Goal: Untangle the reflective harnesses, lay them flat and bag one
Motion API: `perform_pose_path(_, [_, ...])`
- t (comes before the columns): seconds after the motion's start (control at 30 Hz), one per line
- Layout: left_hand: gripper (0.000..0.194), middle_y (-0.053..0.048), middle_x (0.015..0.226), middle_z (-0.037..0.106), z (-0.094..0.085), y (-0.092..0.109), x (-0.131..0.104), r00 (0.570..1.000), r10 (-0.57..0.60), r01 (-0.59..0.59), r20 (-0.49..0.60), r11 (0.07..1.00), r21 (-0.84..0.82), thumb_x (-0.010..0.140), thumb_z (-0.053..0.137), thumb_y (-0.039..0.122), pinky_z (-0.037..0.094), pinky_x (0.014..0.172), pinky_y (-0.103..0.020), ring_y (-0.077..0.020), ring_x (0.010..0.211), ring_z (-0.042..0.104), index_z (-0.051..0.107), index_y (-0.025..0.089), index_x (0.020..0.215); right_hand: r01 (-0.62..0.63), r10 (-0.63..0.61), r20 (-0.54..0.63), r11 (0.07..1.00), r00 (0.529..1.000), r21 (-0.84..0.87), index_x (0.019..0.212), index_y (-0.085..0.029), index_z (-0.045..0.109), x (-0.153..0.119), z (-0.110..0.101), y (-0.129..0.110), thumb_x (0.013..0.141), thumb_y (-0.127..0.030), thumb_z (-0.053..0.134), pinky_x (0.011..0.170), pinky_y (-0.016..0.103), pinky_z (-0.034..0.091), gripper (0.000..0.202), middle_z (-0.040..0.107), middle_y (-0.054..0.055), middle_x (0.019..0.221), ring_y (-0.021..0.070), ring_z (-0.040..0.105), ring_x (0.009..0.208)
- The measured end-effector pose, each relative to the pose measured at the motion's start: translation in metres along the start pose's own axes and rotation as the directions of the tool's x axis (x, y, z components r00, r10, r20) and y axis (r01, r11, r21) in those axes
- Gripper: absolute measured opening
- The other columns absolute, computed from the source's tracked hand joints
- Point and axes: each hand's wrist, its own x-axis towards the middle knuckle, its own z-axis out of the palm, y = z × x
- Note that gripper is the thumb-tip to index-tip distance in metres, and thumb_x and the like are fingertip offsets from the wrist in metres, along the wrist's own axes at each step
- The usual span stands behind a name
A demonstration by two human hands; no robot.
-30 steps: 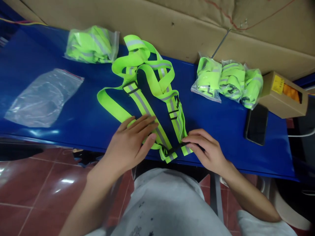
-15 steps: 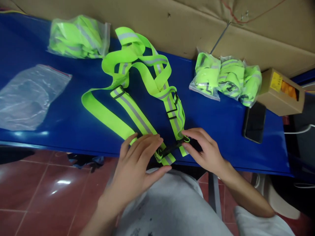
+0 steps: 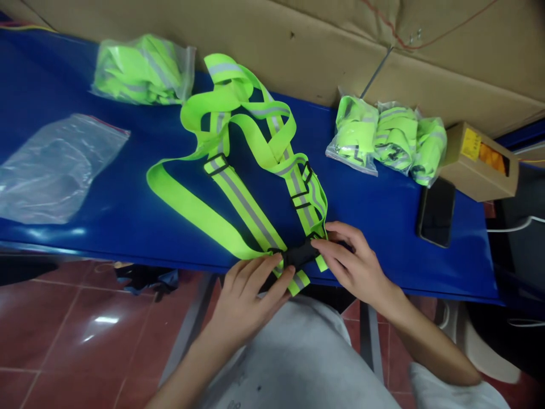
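A neon-yellow reflective strap harness [image 3: 247, 207] with grey stripes and black sliders lies spread on the blue table, its upper loops tangled. At its lower end, near the table's front edge, is a black side-release buckle [image 3: 301, 254] whose halves look joined. My left hand [image 3: 251, 295] grips the buckle's left end, fingers on top and bent. Pinching the right end is my right hand [image 3: 351, 266], thumb and fingers closed there. Two short strap ends stick out below the buckle. Part of the left strap is hidden by my left fingers.
A flat clear zip bag [image 3: 63, 167] lies at left, with a bagged harness [image 3: 142, 71] behind it. Three bagged harnesses [image 3: 394, 136] stand at back right, beside a cardboard box [image 3: 481, 162] and a black phone [image 3: 436, 213]. A brown covered panel [image 3: 264, 40] borders the back.
My left hand has drawn its fingers in onto the buckle, and my right fingers have moved onto its right end. The buckle now shows more plainly, lying between both hands.
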Motion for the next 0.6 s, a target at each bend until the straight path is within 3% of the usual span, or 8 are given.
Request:
perform_pose_path(0.13, [0.036, -0.019, 0.130, 0.069, -0.002, -0.003, -0.001, 0.999, 0.024, -0.022, 0.022, 0.997, -0.081, 0.099, 0.073, 0.031, 0.061, 0.100, -0.051, -0.0337, 0.122, 0.069, 0.062, 0.018, 0.131, -0.020, 0.021, 0.042, 0.999, 0.999, -0.028, 0.146, -0.025, 0.061, -0.001, -0.003, -0.001, 0.103, -0.010, 0.060, 0.105, 0.039, 0.060, 0.045, 0.057, 0.012, 0.146, 0.0247, 0.064, 0.132])
perform_pose_path(0.23, [0.041, -0.020, 0.133, 0.064, -0.006, -0.005, -0.002, 0.999, 0.000, -0.008, -0.050, 0.988, -0.157, 0.103, 0.067, 0.046, 0.061, 0.102, -0.051, -0.0343, 0.127, 0.065, 0.061, 0.018, 0.132, -0.005, 0.015, 0.086, 0.994, 0.996, -0.109, 0.147, -0.024, 0.059, 0.001, -0.003, -0.003, 0.105, -0.013, 0.058, 0.103, 0.044, 0.057, 0.043, 0.062, 0.013, 0.144, 0.0263, 0.066, 0.127])
perform_pose_path(0.3, [0.038, -0.018, 0.132, 0.063, -0.010, -0.008, -0.004, 0.984, -0.117, 0.099, -0.131, 0.985, -0.139, 0.103, 0.064, 0.044, 0.060, 0.101, -0.049, -0.0341, 0.126, 0.064, 0.061, 0.020, 0.133, 0.000, 0.014, 0.091, 0.989, 0.996, -0.149, 0.148, -0.024, 0.058, 0.003, -0.003, -0.003, 0.106, -0.014, 0.058, 0.100, 0.045, 0.056, 0.043, 0.065, 0.013, 0.142, 0.0274, 0.066, 0.125])
perform_pose_path(0.37, [0.037, -0.018, 0.132, 0.064, -0.011, -0.014, -0.005, 0.951, -0.264, 0.263, -0.159, 0.964, -0.033, 0.102, 0.067, 0.032, 0.059, 0.100, -0.050, -0.0352, 0.124, 0.064, 0.061, 0.021, 0.136, -0.001, 0.012, 0.072, 0.989, 0.997, -0.149, 0.148, -0.024, 0.057, 0.004, -0.002, -0.003, 0.106, -0.015, 0.059, 0.101, 0.045, 0.054, 0.043, 0.068, 0.013, 0.140, 0.0273, 0.067, 0.125])
perform_pose_path(0.43, [0.043, -0.019, 0.133, 0.065, -0.012, -0.020, -0.004, 0.938, -0.328, 0.337, -0.108, 0.939, 0.073, 0.100, 0.067, 0.025, 0.057, 0.102, -0.054, -0.0374, 0.125, 0.065, 0.058, 0.020, 0.141, -0.008, 0.016, 0.058, 0.989, 0.998, -0.146, 0.149, -0.023, 0.056, 0.005, -0.001, -0.002, 0.106, -0.017, 0.060, 0.105, 0.048, 0.051, 0.043, 0.071, 0.012, 0.138, 0.0286, 0.065, 0.130])
perform_pose_path(0.6, [0.052, -0.020, 0.147, 0.062, -0.007, -0.028, 0.004, 0.978, -0.191, 0.194, 0.085, 0.980, -0.032, 0.108, 0.057, 0.034, 0.039, 0.126, -0.060, -0.0358, 0.145, 0.056, 0.045, 0.018, 0.155, 0.008, 0.008, 0.124, 0.991, 0.992, -0.131, 0.153, -0.024, 0.052, 0.005, 0.000, 0.000, 0.106, -0.018, 0.057, 0.118, 0.056, 0.044, 0.048, 0.070, 0.010, 0.145, 0.0311, 0.055, 0.148])
